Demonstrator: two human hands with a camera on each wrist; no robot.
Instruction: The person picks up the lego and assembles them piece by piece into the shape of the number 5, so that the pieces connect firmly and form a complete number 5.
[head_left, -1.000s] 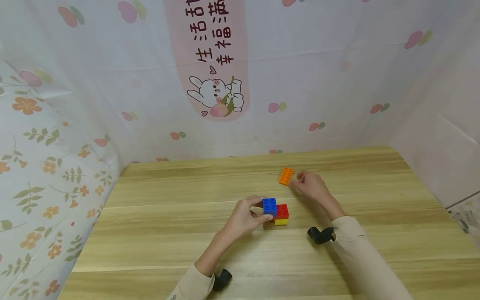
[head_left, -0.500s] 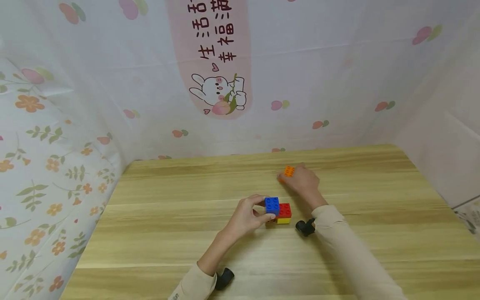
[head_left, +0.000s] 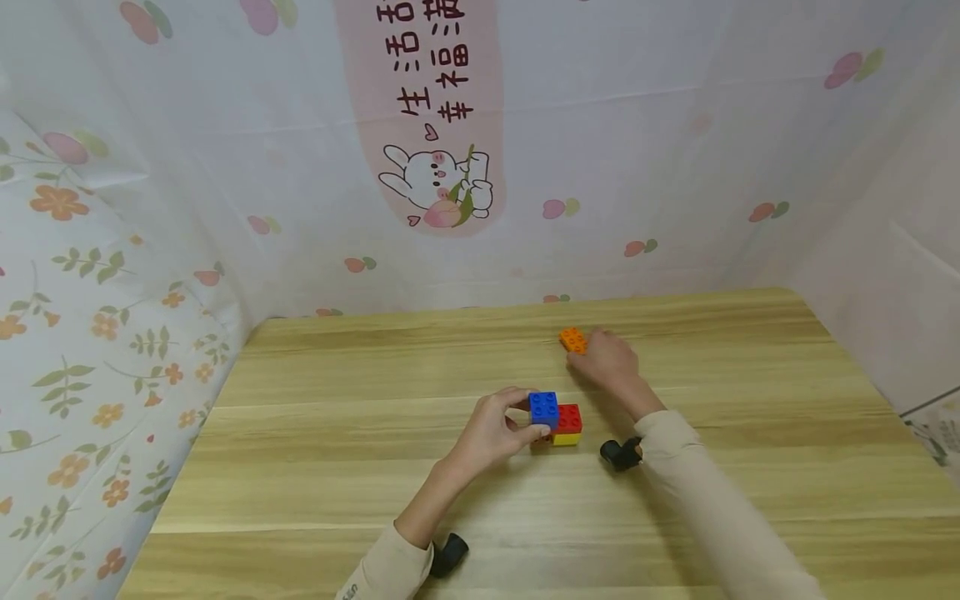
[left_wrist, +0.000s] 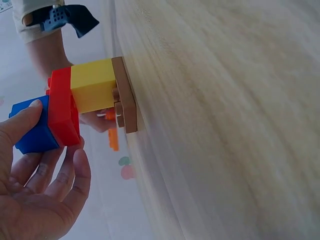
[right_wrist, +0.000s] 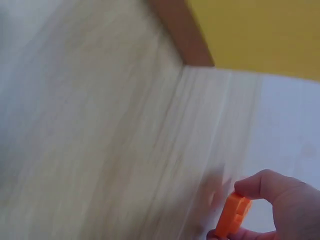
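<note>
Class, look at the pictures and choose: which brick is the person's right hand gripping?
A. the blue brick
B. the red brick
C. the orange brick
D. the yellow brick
C: the right hand pinches the orange brick at the far side of the table, and the right wrist view shows fingers round it, while the left hand holds the blue brick of the stack.

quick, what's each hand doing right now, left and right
Left hand: holding the blue brick atop the block stack.
Right hand: pinching the orange brick.
</note>
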